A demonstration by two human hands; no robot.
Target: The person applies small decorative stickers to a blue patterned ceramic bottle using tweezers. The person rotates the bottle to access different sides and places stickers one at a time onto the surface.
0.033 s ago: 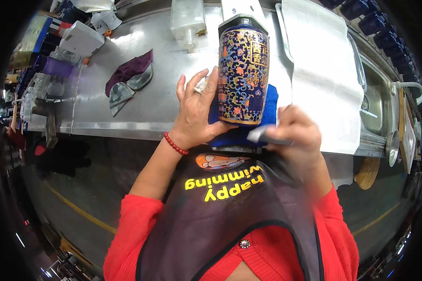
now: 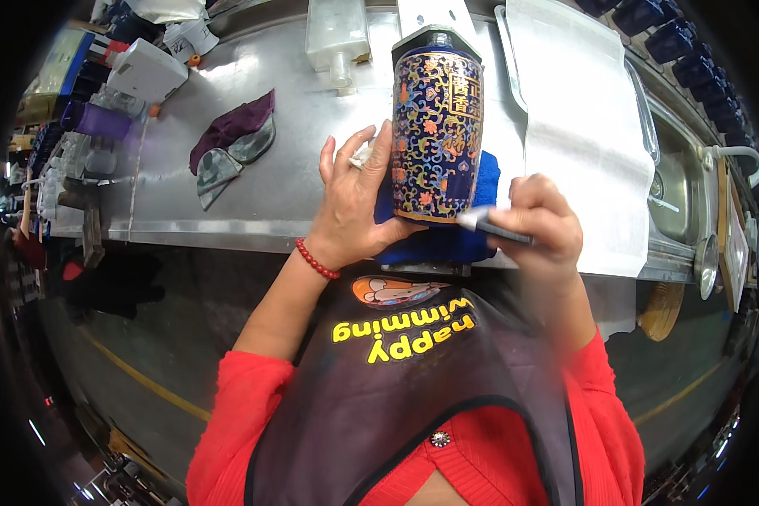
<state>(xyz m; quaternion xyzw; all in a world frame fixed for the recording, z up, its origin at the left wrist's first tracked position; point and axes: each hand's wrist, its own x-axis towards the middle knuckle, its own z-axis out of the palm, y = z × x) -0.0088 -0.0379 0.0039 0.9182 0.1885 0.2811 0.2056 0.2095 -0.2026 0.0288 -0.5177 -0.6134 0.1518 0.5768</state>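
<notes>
Lying crumpled on the steel table (image 2: 164, 190) at left, a purple-and-grey cloth (image 2: 236, 139) is seen well apart from both hands. Farther back, a clear bottle (image 2: 337, 34) is laid with its neck toward the person. The left hand (image 2: 350, 185) is spread, fingers laid along the near-left side of the decorated dark-blue bottle (image 2: 437, 139), thumb set at its base; a small whitish scrap (image 2: 361, 157) is lodged among the fingers. A red beaded bracelet (image 2: 315, 259) is worn on that wrist. The decorated bottle is placed mid-table, neck pointed away from the person, with a blue cloth (image 2: 487, 181) under it. A grey-handled tool (image 2: 504, 230) is pinched in the curled right hand (image 2: 544, 221), its pale tip held at the bottle's lower right edge; whether contact is made cannot be told. Farther right, white sheeting (image 2: 578, 126) is spread beside a metal sink (image 2: 675, 185).
</notes>
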